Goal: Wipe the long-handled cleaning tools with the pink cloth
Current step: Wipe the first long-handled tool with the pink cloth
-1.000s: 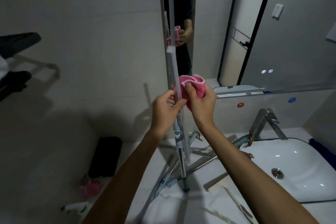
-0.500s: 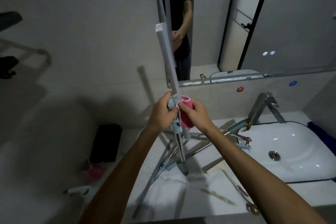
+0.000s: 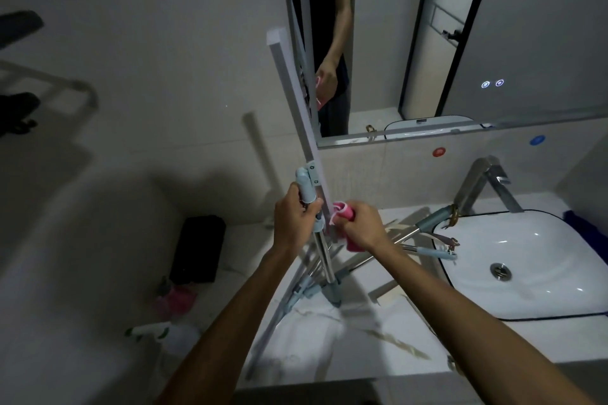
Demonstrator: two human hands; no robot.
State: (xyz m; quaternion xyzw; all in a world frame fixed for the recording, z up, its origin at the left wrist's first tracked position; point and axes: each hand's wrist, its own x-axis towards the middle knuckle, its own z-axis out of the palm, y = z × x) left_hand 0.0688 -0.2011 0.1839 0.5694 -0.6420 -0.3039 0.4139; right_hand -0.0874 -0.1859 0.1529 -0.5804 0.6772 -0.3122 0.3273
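A white sink [image 3: 543,302] sits at the right of the marble bench [image 3: 388,348], with a chrome faucet [image 3: 483,181] at its far edge. A mirror [image 3: 460,43] hangs on the far wall, red [image 3: 439,152] and blue [image 3: 537,140] dots just below it. On the left lie a black box [image 3: 199,250], a blurred pink item [image 3: 176,299] and a white spray bottle [image 3: 154,330].

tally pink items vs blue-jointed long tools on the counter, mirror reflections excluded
Pink: 2, the pink cloth in the right hand, a blurry pink item by the wall.
Long tools: at least 3, held tool, two lying.
Total: 5.
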